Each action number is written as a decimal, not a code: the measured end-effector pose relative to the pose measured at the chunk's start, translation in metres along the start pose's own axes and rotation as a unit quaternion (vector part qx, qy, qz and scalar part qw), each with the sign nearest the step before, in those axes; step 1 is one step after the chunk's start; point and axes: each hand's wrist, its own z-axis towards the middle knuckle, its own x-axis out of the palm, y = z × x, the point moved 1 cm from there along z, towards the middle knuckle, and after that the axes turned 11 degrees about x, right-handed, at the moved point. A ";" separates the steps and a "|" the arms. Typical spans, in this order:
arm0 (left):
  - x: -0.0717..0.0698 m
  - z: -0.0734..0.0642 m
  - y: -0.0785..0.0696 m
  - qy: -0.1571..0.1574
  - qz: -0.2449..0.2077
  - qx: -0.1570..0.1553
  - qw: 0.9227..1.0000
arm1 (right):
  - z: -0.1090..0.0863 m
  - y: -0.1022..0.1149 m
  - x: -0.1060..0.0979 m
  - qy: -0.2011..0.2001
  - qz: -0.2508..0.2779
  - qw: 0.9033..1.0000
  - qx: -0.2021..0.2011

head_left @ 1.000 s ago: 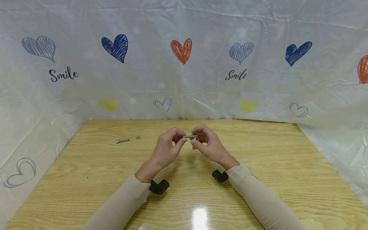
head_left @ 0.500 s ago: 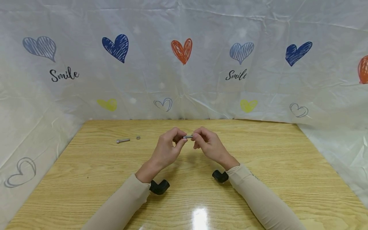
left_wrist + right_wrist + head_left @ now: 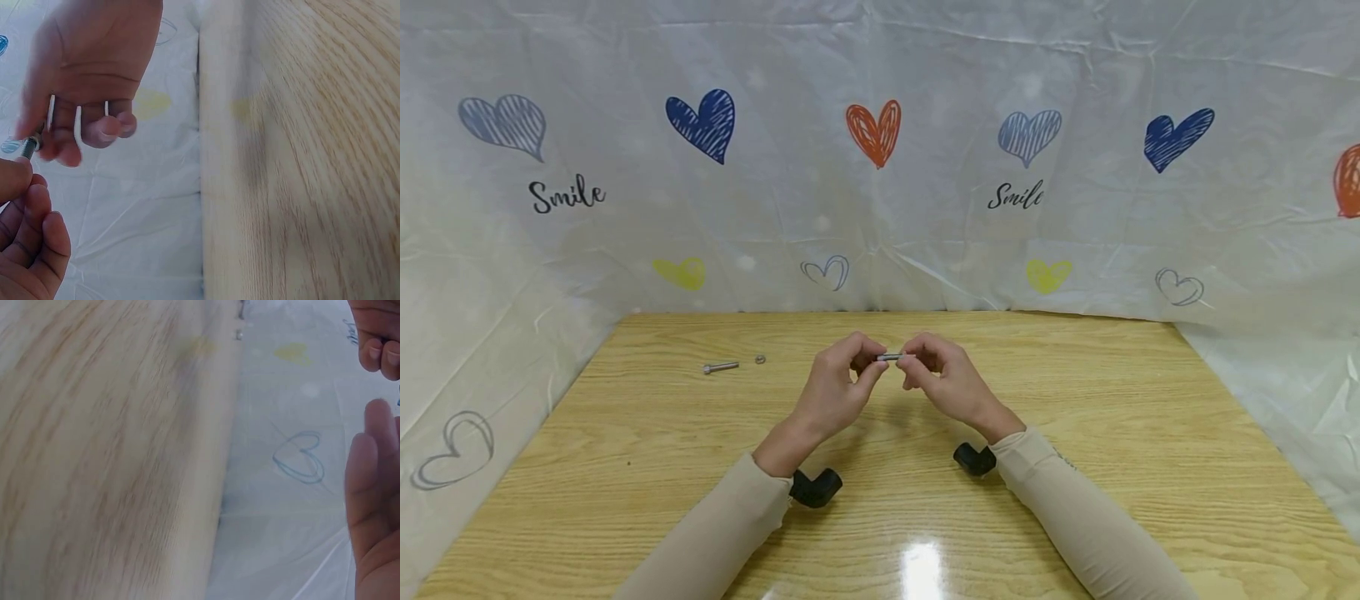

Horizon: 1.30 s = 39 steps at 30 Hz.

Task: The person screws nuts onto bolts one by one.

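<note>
Over the middle of the table, my left hand [image 3: 837,383] pinches the head end of a silver bolt [image 3: 891,357] between thumb and fingers, holding it level. Thumb and forefinger of my right hand [image 3: 951,382] close on a nut at the bolt's other end. Those fingers mostly cover the nut in the head view. In the left wrist view, the threaded bolt [image 3: 29,147] pokes out of the left hand, and the nut [image 3: 38,139] shows beside the blurred right fingers. The right wrist view catches only part of both hands, with the bolt almost out of frame.
A second bolt [image 3: 721,367] lies on the wooden table [image 3: 1075,400] at the left, and a loose nut [image 3: 760,359] sits beside it. Behind the table hangs a white sheet [image 3: 940,225] printed with hearts. Black wrist mounts [image 3: 816,488] show under the sleeves.
The right fingers have shifted along the nut and bolt end, covering the nut that showed a second ago. My left hand and the bolt have stayed in place.
</note>
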 end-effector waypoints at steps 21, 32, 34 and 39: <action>0.000 0.000 -0.001 0.002 -0.002 -0.005 1.000 | -0.001 0.007 -0.002 0.005 0.012 1.000 -0.008; 0.000 0.001 -0.002 0.000 0.005 0.003 1.000 | -0.002 0.009 -0.003 0.008 -0.003 1.000 0.018; -0.001 0.001 -0.002 -0.001 0.003 0.001 1.000 | -0.002 0.009 -0.003 0.013 0.010 1.000 0.011; -0.001 0.001 -0.003 -0.001 -0.001 -0.001 1.000 | 0.001 0.003 -0.001 0.020 0.026 0.999 -0.016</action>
